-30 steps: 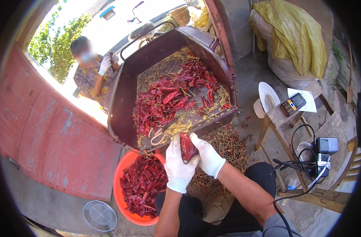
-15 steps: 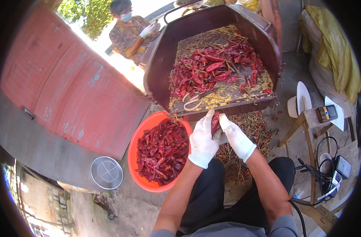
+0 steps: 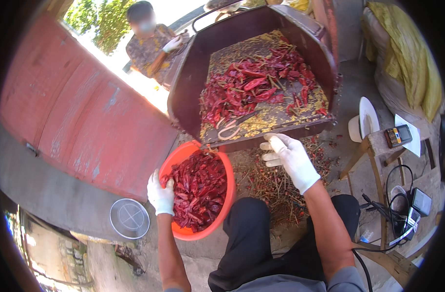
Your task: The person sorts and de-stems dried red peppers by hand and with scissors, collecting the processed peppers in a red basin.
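Observation:
My left hand (image 3: 161, 195), in a white glove, is at the left rim of an orange basin (image 3: 226, 207). Its thumb and fingers are apart, the thumb over the heap of dried red chili peppers (image 3: 198, 190) inside; I see nothing held in it. My right hand (image 3: 291, 159), also gloved, hovers just below the front edge of a dark metal bin (image 3: 183, 90). Its fingers are loosely bent and apart, with no pepper visible between them. More red peppers (image 3: 254, 87) with stems lie piled in the bin. Scissors (image 3: 228, 130) with pale handles rest near its front left corner.
Cut stems (image 3: 276, 192) litter the ground before my knees. A round sieve (image 3: 129, 218) lies left of the basin, beside a red metal panel (image 3: 81, 107). At right stand a wooden stool (image 3: 373, 146) with a handheld device, a white hat (image 3: 366, 121) and cables. Another person (image 3: 152, 46) is beyond the bin.
My hands have parted. The left moved left and down to the basin; the right stayed near the bin's edge. The chili pepper held between them no longer shows in either hand.

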`<action>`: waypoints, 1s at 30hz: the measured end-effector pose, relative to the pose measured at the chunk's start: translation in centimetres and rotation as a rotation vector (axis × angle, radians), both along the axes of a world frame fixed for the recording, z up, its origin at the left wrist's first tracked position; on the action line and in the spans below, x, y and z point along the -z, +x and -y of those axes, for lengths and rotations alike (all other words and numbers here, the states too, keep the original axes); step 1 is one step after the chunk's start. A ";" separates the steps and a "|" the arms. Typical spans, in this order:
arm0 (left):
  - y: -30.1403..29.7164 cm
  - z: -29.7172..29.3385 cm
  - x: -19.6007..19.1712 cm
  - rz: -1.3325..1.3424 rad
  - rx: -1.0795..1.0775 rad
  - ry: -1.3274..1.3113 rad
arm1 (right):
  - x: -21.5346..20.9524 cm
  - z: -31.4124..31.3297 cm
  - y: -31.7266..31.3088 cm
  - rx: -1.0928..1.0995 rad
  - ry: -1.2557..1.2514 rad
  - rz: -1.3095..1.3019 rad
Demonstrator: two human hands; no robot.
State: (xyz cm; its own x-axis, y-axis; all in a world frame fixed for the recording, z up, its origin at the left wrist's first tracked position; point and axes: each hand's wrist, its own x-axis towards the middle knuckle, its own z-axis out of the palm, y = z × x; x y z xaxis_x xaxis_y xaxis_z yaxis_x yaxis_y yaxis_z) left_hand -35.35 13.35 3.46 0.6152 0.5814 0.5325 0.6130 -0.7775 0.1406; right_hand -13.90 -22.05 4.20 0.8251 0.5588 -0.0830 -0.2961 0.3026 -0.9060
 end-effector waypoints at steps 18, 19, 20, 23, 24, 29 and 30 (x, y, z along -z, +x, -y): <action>35.2 21.5 2.8 -0.198 0.895 -0.108 | -1.4 0.8 0.1 -0.080 -0.321 0.453; 36.1 21.7 3.3 -0.254 0.892 -0.050 | -1.2 1.0 0.5 -0.007 -0.343 0.494; 36.4 21.9 3.7 -0.368 0.836 -0.051 | -1.5 1.4 0.9 -0.019 -0.362 0.432; 36.7 20.5 5.8 -0.231 0.786 -0.202 | -1.4 1.8 1.5 -0.034 -0.360 0.376; 36.2 20.1 6.1 -0.165 0.762 -0.230 | -1.4 2.0 1.7 -0.024 -0.388 0.383; 31.2 20.1 2.8 0.115 0.618 -1.121 | -0.9 1.9 2.3 0.108 -0.597 0.462; 29.8 20.6 1.5 0.184 0.591 -1.239 | -0.8 1.9 2.3 0.132 -0.604 0.425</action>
